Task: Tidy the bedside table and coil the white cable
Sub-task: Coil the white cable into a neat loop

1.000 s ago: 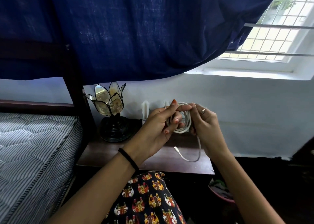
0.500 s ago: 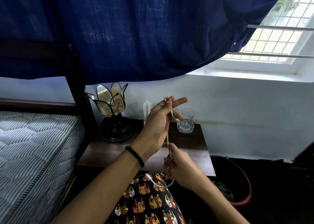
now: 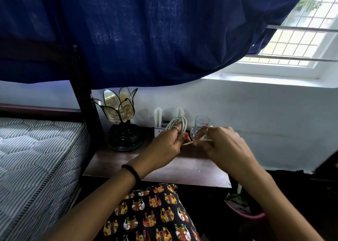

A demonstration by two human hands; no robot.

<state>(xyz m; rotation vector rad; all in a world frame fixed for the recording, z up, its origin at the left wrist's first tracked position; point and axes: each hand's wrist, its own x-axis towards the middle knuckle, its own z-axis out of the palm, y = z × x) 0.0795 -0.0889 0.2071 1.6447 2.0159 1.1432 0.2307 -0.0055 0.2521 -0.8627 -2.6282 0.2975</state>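
Observation:
The white cable [image 3: 178, 123] is looped in several turns around the fingers of my left hand [image 3: 167, 145], held above the dark wooden bedside table [image 3: 164, 169]. A short straight stretch of the cable runs from my left hand across to my right hand [image 3: 221, 143], which pinches its end just right of the coil. Both hands hover over the middle of the table, close together.
A black-based lotus-shaped glass lamp [image 3: 119, 120] stands at the table's back left. A white holder [image 3: 161, 127] and a clear drinking glass [image 3: 201, 123] stand at the back. A striped mattress [image 3: 36, 158] lies left, a pink bin [image 3: 245, 209] below right, a blue curtain [image 3: 146, 30] above.
My right hand has risen from below the table edge to beside my left hand, bringing the cable's end up. The cable is now wound in loops on my left fingers.

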